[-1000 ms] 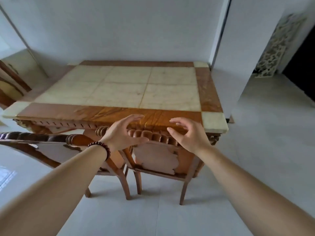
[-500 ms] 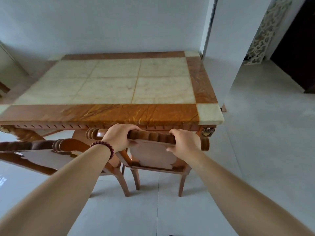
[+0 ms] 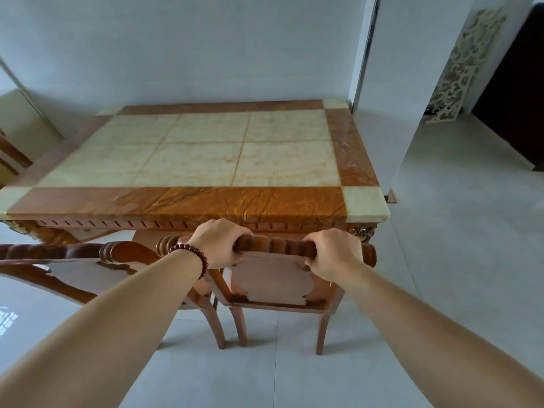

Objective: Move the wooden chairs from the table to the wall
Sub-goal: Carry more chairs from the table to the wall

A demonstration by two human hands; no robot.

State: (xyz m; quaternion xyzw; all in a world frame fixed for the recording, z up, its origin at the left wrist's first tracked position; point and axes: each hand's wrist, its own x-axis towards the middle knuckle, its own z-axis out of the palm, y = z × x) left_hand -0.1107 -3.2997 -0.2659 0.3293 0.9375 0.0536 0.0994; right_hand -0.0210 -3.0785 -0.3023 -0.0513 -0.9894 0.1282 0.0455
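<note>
A carved wooden chair (image 3: 273, 278) stands pushed in under the near edge of the table (image 3: 206, 201), its seat hidden beneath the top. My left hand (image 3: 219, 242), with a dark red bead bracelet at the wrist, grips the left part of the chair's ribbed top rail. My right hand (image 3: 331, 254) grips the right part of the same rail. A second wooden chair (image 3: 85, 260) stands just to the left, its back almost touching the first. The table has a cream stone top with an orange-brown border.
A white wall (image 3: 206, 54) runs behind the table. A white pillar (image 3: 391, 98) stands at the table's far right corner. Open tiled floor (image 3: 459, 245) spreads to the right, toward a dark doorway (image 3: 518, 92) and a pale fretwork screen (image 3: 459, 72).
Both hands came down from open above the chair back and closed on its top rail. The view has moved closer and tilted down slightly; the chair looks to stand where it did.
</note>
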